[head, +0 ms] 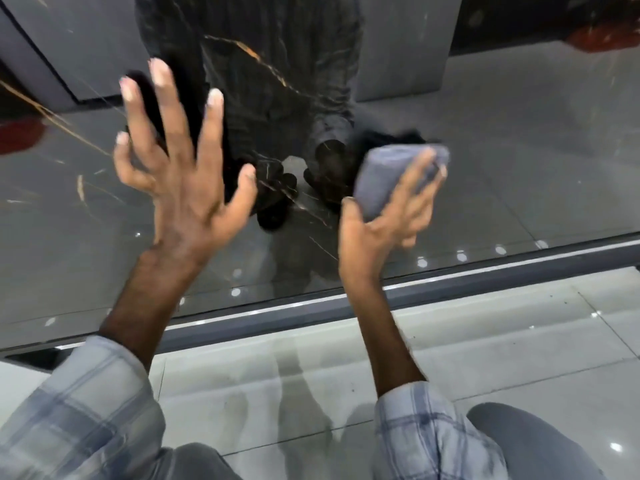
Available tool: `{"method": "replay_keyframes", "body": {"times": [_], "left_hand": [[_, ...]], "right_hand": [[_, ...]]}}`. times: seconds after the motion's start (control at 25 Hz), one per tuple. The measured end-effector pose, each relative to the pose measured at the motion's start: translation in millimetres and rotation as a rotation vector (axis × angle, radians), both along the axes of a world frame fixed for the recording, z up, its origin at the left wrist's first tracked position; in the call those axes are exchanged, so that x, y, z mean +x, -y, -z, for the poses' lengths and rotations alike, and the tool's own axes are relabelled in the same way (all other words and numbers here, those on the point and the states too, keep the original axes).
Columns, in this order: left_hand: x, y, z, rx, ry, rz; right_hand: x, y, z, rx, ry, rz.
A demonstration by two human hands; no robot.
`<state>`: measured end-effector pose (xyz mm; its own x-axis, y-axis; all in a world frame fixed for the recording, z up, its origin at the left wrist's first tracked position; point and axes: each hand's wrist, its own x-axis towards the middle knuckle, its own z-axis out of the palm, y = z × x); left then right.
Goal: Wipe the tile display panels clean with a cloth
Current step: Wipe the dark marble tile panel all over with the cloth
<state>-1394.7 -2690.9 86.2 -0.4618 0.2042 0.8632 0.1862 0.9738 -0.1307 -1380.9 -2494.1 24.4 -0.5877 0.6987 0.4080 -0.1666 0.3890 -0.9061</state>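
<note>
Head view — left hand (183,188), fingers splayed, on tile panel (485,150) — right hand (384,233), fingers curled round cloth (384,178).

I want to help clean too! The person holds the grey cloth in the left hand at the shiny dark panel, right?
No. The head view shows the grey cloth in the right hand at the shiny dark panel; the left hand is empty, fingers spread.

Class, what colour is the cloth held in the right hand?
Grey-blue, a folded cloth in the right hand; the head view shows it.
</note>
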Motion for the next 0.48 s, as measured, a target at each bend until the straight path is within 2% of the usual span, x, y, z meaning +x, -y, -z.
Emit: {"method": "replay_keyframes", "body": {"times": [0.08, 0.12, 0.16, 0.2, 0.24, 0.28, 0.4, 0.44, 0.48], "left_hand": [[-6.6, 9.2, -12.1, -0.012, -0.021, -0.045], [-9.6, 12.0, -11.0, -0.046, -0.042, -0.055], [-12.6, 13.5, -7.9, -0.078, -0.063, -0.053], [-16.6, 14.9, -4.9, -0.098, -0.078, -0.046], [-19.2, 15.2, -2.2, -0.103, -0.092, -0.044], [-21.5, 14.4, -1.2, -0.095, -0.112, -0.049], [-22.6, 10.5, 0.5, -0.064, -0.146, -0.047], [-22.2, 9.2, 1.0, -0.064, -0.145, -0.041], [-21.0, 8.8, 0.9, -0.06, -0.133, -0.04]], "right_hand": [[5.1, 17.7, -15.9, 0.742, -0.114, -0.119], [1.4, 15.2, -20.6, 1.024, -0.188, -0.203], [-4.4, 3.7, -27.5, 1.219, -0.256, -0.252], [-9.6, -12.8, -37.7, 1.317, -0.321, -0.269], [-14.7, -32.2, -47.1, 1.336, -0.361, -0.251], [-18.2, -48.7, -57.2, 1.267, -0.371, -0.202], [-16.3, -54.9, -76.7, 0.663, -0.198, 0.041], [-14.0, -43.0, -77.2, 0.579, -0.123, 0.081], [-12.0, -29.1, -74.4, 0.678, -0.082, 0.073]]}}
